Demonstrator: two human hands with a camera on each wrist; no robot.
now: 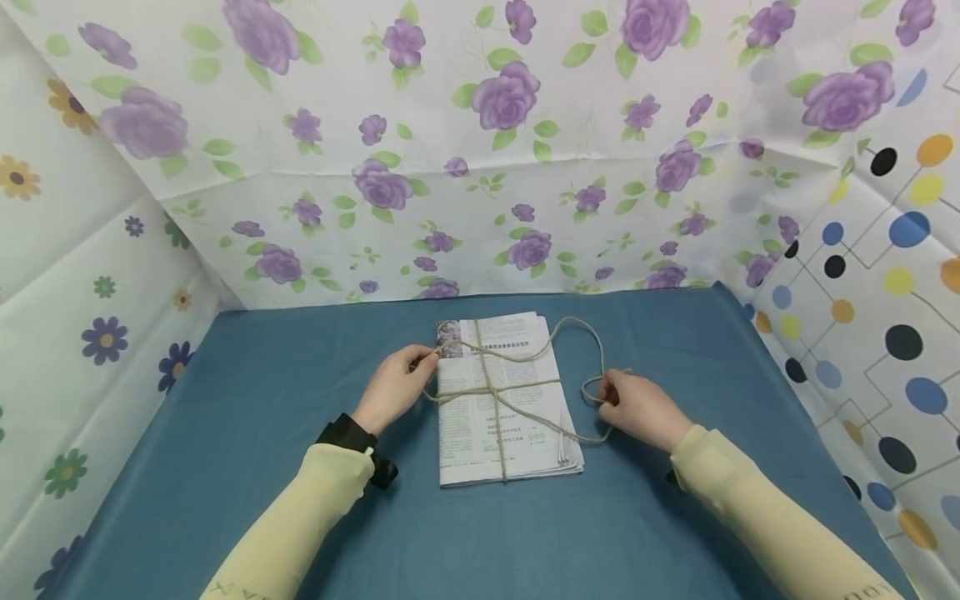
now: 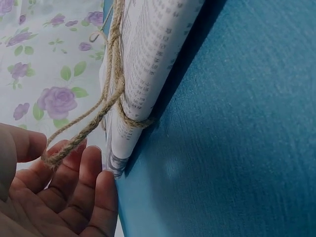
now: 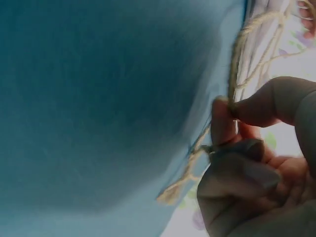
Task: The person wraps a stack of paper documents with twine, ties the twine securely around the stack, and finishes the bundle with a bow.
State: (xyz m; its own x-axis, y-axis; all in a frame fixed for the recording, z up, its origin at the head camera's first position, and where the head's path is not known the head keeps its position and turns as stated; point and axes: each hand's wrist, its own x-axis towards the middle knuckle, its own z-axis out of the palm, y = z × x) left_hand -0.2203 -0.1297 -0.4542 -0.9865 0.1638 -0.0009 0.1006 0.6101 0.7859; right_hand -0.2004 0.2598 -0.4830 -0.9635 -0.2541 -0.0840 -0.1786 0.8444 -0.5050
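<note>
A folded stack of newspapers [image 1: 468, 446] lies on the blue cloth, with brown twine [image 1: 489, 383] crossing its top lengthwise and sideways. At the stack's upper left edge my left hand [image 1: 397, 385] pinches a doubled loop of the twine [image 2: 81, 133] between thumb and index finger; its other fingers are loosely bent. To the right of the stack, my right hand [image 1: 641, 408] pinches another part of the twine [image 3: 233, 69] between thumb and forefinger. A loose curve of twine arcs from the stack's top over to that hand, and a knotted, frayed end [image 3: 170, 193] hangs beyond its fingers.
Blue cloth [image 1: 300, 367] covers the table around the newspapers. Behind it rises a white sheet with purple flowers [image 1: 420, 275]. Patterned sheets also stand at the left [image 1: 142, 275] and at the right [image 1: 877, 292]. A black band [image 1: 348, 435] circles the left wrist.
</note>
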